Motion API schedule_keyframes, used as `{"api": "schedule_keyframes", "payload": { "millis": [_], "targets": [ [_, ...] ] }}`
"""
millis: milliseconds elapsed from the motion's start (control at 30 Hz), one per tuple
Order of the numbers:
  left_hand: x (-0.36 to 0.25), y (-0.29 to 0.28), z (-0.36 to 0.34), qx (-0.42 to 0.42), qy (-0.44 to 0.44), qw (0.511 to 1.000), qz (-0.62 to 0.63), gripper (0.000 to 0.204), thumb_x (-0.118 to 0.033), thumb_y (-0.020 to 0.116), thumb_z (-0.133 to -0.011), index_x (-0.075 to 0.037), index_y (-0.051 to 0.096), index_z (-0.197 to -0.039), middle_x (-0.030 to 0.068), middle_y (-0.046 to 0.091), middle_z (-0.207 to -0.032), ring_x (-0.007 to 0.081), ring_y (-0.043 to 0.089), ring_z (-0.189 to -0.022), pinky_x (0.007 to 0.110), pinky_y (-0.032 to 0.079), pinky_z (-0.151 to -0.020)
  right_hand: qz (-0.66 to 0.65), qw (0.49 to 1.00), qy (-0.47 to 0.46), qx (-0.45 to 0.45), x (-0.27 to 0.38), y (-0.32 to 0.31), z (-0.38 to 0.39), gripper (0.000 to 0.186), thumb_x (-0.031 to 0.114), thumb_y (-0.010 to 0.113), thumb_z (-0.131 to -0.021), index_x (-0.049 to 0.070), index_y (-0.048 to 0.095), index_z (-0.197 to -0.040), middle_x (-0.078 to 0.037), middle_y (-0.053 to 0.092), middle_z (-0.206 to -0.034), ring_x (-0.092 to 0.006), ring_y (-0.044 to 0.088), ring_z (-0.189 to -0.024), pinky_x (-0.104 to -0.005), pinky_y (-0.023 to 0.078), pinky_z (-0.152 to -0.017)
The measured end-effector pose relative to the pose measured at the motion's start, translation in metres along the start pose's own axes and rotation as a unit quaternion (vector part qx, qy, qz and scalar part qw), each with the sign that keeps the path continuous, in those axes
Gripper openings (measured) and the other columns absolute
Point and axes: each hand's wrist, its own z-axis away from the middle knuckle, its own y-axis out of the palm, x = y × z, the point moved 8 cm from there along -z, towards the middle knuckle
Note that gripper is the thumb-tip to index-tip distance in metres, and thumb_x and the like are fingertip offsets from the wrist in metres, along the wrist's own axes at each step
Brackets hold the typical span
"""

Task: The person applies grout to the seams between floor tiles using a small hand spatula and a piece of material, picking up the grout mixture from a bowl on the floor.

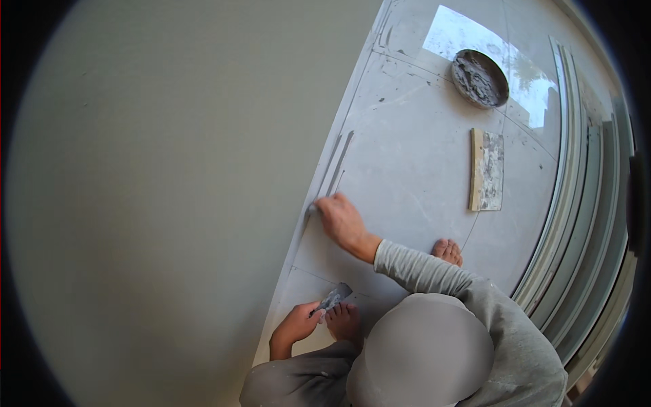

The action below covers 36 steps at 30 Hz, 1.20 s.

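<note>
My left hand (pixel 296 324), low in the picture beside my bare foot (pixel 344 321), is closed round a putty knife (pixel 335 296). Grey paste smears its blade, which points up and to the right. Farther ahead, my right hand (pixel 344 222) reaches across to the joint where the wall (pixel 169 169) meets the floor. Its fingers are bent together at the wall's base, slightly blurred. A small grey bit shows at the fingertips; I cannot make out what it is. Dark grey streaks of paste (pixel 339 163) lie along the floor just beyond this hand.
A round bowl (pixel 503 95) of grey paste stands at the far right on pale floor tiles (pixel 407 149). Nearer lies a flat, paste-smeared board (pixel 492 169) with a yellowish edge. Metal door tracks (pixel 576 203) run along the right. A grey cap (pixel 427 353) covers the lower middle.
</note>
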Motion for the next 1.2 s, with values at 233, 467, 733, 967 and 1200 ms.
{"api": "schedule_keyframes", "payload": {
  "millis": [233,467,733,967,1200],
  "targets": [
    [0.045,0.023,0.106,0.009,-0.024,0.999,-0.045,0.022,-0.018,0.055,-0.104,0.0,0.062,-0.092,0.0062,0.061,-0.077,0.0142,0.052,-0.076,0.032,0.047,-0.074,0.0,0.966,0.117,-0.23,0.04,-0.081,0.003,0.01,0.002,0.062,-0.091,0.005,0.063,-0.101,-0.023,0.066,-0.087,-0.0439,0.06,-0.088,-0.0527,0.05,-0.076],
    [0.089,0.055,0.111,0.015,0.016,1.0,-0.003,0.025,-0.021,0.056,-0.104,0.003,0.063,-0.101,0.0105,0.065,-0.08,0.0204,0.055,-0.073,0.036,0.049,-0.073,0.083,0.985,0.064,-0.138,0.032,-0.038,0.007,0.025,-0.006,0.054,-0.085,0.002,0.058,-0.109,-0.025,0.068,-0.092,-0.0464,0.06,-0.096,-0.0553,0.048,-0.083],
    [0.121,0.093,0.114,0.075,-0.036,0.996,-0.042,0.025,-0.021,0.055,-0.104,0.002,0.065,-0.102,0.008,0.065,-0.081,0.0165,0.056,-0.076,0.034,0.049,-0.074,0.012,0.997,0.061,-0.044,0.052,0.054,0.115,0.024,-0.007,0.055,-0.082,0.001,0.053,-0.105,-0.023,0.064,-0.086,-0.0438,0.059,-0.091,-0.0526,0.05,-0.077],
    [0.164,0.117,0.134,0.053,-0.113,0.992,-0.019,0.025,-0.024,0.055,-0.104,-0.002,0.065,-0.098,0.0048,0.064,-0.079,0.0144,0.053,-0.071,0.032,0.046,-0.069,-0.044,0.998,0.025,0.034,0.111,0.117,0.219,0.021,-0.006,0.056,-0.084,0.002,0.051,-0.103,-0.02,0.062,-0.084,-0.0402,0.059,-0.089,-0.048,0.052,-0.076],
    [0.192,0.116,0.156,0.057,-0.185,0.981,-0.03,0.026,-0.022,0.053,-0.106,0.0,0.066,-0.106,0.0026,0.065,-0.081,0.0097,0.054,-0.075,0.03,0.048,-0.072,-0.081,0.973,0.103,-0.188,0.075,0.057,0.193,0.018,-0.008,0.059,-0.083,0.002,0.054,-0.097,-0.021,0.061,-0.084,-0.0423,0.058,-0.086,-0.0512,0.051,-0.073]
  ]
}}
